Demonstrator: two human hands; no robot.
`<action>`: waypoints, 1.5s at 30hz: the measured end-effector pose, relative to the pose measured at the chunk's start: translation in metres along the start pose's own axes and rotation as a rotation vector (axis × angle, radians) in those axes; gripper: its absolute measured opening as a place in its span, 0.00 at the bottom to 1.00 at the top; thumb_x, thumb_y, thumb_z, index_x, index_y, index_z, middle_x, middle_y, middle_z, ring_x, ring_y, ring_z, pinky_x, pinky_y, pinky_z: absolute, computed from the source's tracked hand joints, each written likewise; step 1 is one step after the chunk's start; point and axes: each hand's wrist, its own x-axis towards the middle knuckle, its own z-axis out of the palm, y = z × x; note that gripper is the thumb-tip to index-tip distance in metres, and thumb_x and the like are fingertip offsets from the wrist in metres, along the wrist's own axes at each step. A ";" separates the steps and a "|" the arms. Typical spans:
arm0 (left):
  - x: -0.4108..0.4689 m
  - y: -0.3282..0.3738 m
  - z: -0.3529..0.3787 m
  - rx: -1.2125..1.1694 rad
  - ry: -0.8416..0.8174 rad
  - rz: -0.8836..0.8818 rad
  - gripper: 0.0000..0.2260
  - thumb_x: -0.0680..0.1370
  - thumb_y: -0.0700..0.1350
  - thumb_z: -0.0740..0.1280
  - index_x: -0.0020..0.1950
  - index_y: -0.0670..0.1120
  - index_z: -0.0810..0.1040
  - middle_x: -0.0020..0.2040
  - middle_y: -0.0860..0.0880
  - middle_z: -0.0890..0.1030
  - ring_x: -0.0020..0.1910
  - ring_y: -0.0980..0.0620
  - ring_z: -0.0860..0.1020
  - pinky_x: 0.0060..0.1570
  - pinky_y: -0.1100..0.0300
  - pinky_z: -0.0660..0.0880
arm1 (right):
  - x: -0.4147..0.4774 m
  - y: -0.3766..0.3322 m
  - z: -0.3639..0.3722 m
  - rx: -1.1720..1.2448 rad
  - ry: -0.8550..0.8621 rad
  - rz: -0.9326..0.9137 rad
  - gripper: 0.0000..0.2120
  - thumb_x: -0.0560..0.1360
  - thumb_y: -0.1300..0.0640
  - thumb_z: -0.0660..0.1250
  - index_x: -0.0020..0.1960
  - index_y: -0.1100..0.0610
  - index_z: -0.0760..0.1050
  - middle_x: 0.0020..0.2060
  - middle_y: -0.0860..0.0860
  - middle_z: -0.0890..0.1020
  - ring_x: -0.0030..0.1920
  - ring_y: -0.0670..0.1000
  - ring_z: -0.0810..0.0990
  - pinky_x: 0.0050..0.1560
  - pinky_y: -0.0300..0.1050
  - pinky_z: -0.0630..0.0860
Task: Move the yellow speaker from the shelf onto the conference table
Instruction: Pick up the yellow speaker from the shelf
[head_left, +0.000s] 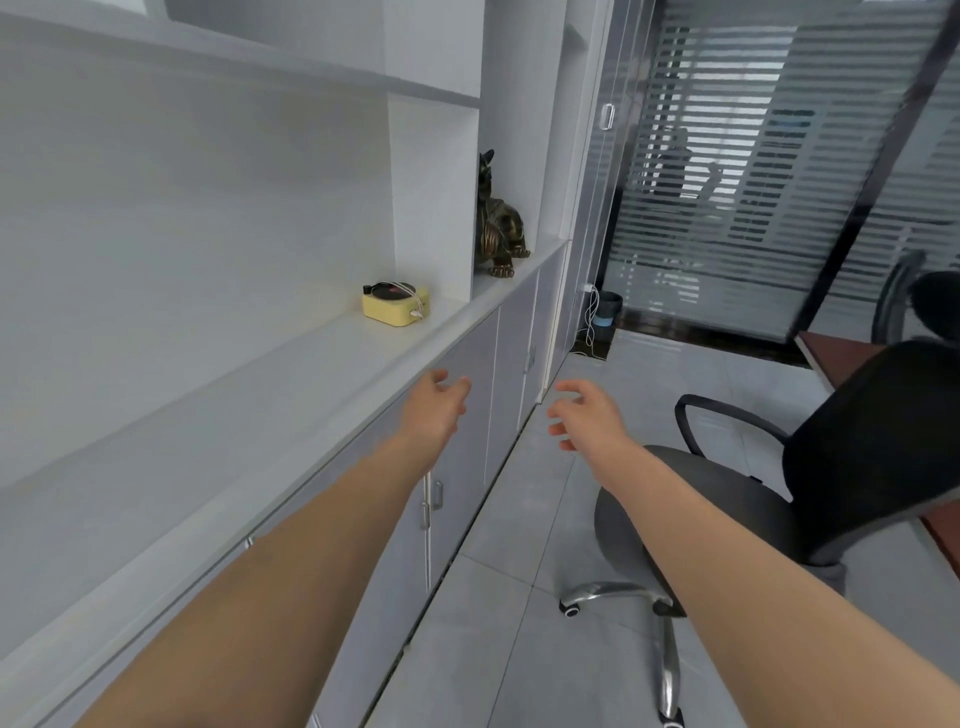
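Fingers, left hand: spread and loosely curled, gripping nothing; the hand hangs in front of the shelf edge, arm stretched forward.
Fingers, right hand: likewise spread and empty, held over the floor beside the cabinet doors.
Shelf: long white ledge running along the left wall, above a row of grey cabinet doors.
Yellow speaker: small pale-yellow box with a dark round top, standing upright on the shelf near its far end, well ahead of both hands; untouched.
White cable: draped across the speaker's top, its plug seated in the near side face; where the other end runs cannot be told.
Dark figurine: animal statue on the same shelf, just beyond the divider to the speaker's right.
Office chair: black, on a chrome wheeled base, standing at right between the person and the table.
Table: reddish-brown edge showing at far right, partly hidden behind the chair.
Step in hand: the approach; pick-up not yet made.
Next move calls for: closing on the speaker, checking and freeing the cable, then a two-handed lift and a turn right past the chair.
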 end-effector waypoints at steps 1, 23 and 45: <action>0.010 0.000 0.003 0.002 0.010 -0.002 0.22 0.79 0.46 0.61 0.71 0.42 0.64 0.51 0.45 0.75 0.49 0.47 0.75 0.53 0.52 0.74 | 0.011 -0.001 0.002 0.011 -0.006 -0.007 0.18 0.77 0.65 0.55 0.66 0.57 0.69 0.52 0.56 0.75 0.36 0.47 0.74 0.35 0.39 0.71; 0.243 0.007 0.106 -0.015 0.348 -0.053 0.19 0.81 0.52 0.56 0.67 0.42 0.68 0.52 0.47 0.77 0.50 0.49 0.77 0.57 0.50 0.73 | 0.319 -0.024 0.017 -0.039 -0.351 -0.087 0.15 0.76 0.66 0.59 0.62 0.60 0.73 0.48 0.55 0.76 0.36 0.48 0.74 0.36 0.40 0.71; 0.463 -0.019 -0.005 0.019 0.696 -0.203 0.21 0.80 0.55 0.54 0.69 0.46 0.67 0.61 0.45 0.76 0.58 0.44 0.75 0.49 0.55 0.68 | 0.522 -0.096 0.214 -0.123 -0.607 -0.138 0.16 0.76 0.64 0.55 0.60 0.57 0.73 0.50 0.55 0.77 0.44 0.52 0.76 0.43 0.44 0.74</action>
